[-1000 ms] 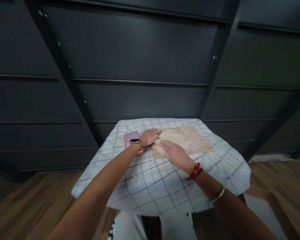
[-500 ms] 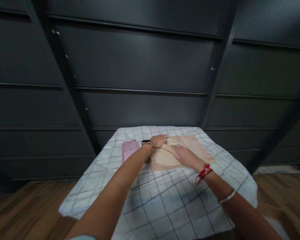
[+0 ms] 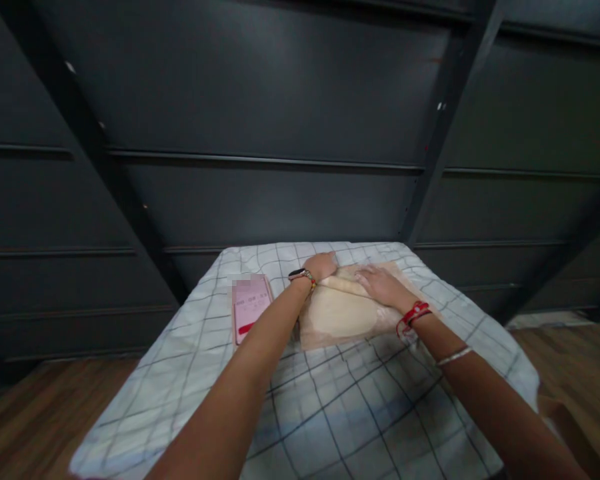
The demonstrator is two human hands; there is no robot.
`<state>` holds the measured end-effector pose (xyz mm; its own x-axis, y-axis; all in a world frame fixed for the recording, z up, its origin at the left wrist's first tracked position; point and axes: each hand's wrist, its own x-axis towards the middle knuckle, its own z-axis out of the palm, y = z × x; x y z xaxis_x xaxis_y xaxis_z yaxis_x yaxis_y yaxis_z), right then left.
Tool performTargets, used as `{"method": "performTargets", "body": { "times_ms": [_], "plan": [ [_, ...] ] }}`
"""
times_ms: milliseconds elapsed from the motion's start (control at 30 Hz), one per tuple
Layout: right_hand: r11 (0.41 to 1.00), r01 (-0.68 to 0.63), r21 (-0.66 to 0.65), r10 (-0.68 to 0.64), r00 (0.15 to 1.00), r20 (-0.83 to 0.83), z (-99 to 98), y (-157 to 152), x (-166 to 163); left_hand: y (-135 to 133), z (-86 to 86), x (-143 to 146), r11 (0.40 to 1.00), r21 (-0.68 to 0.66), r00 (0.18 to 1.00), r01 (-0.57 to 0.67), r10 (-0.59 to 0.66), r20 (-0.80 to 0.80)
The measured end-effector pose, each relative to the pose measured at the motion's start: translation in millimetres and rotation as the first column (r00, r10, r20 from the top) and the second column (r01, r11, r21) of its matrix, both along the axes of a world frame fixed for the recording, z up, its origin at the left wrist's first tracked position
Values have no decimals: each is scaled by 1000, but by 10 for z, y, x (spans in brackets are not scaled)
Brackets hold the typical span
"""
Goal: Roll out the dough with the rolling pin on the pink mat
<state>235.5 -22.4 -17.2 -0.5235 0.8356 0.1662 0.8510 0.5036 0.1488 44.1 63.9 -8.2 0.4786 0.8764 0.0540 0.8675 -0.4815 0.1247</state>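
A pale sheet of dough [image 3: 337, 312] lies flattened on a wooden board [image 3: 330, 340] on a table with a checked white cloth [image 3: 325, 413]. A wooden rolling pin [image 3: 344, 285] lies across the far part of the dough. My left hand [image 3: 323, 265] rests on the pin's left end with its fingers curled over it. On the pin's right part my right hand [image 3: 383, 285] presses down, fingers stretched flat. I wear a watch on the left wrist and red and silver bands on the right.
A pink phone [image 3: 250, 307] with a lit screen lies on the cloth left of the board. Dark panelled wall with slanted metal beams [image 3: 430, 160] stands right behind the table. Wooden floor [image 3: 25, 413] shows on both sides.
Both hands have pushed the rolling pin away from me, from the near part of the dough to its far part. The dough now shows flat in front of my wrists.
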Motion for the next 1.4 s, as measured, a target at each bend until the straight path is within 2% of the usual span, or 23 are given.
{"method": "performTargets", "body": {
  "times_ms": [100, 167, 367, 500, 633, 800, 967, 1100, 1233, 1300, 1400],
  "plan": [
    [999, 28, -40, -29, 999, -18, -27, -82, -37, -72, 4, -36, 997, -77, 1000, 14, -15, -20],
    [998, 42, -45, -44, 997, -56, -22, -212, -98, -164, -10, -82, 997, -75, 999, 23, -25, -25],
    [988, 154, 28, -150, 982, -110, 30, -693, -373, -539, -70, -266, 997, 63, 999, 41, -40, -3],
    [981, 188, 55, -176, 970, -165, -1, -908, -519, -770, -76, -366, 990, 142, 999, 0, 5, -34],
    [980, 177, 87, -159, 971, -179, -47, -1097, -628, -925, -112, -462, 980, 196, 999, 36, -29, -36],
    [993, 60, 104, -45, 989, -139, -42, -1254, -635, -1014, -172, -580, 954, 264, 990, 141, -135, -42],
    [999, 6, 35, 0, 985, -173, 105, -1136, -399, -1115, -92, -600, 963, 210, 984, 168, -152, -87],
    [998, -47, 28, 52, 977, -206, 244, -900, -128, -1152, -18, -549, 972, 175, 988, 156, -154, -26],
    [984, -152, -92, 125, 961, -247, 238, -645, 48, -1145, 9, -481, 982, 149, 994, 113, -111, -22],
    [985, -116, -127, 78, 961, -267, 184, -525, 62, -1130, 16, -452, 984, 160, 997, 80, -76, -28],
    [992, 12, -127, -50, 953, -298, 104, -348, 13, -1059, 37, -419, 981, 180, 997, 68, -63, -33]
  ]
}}
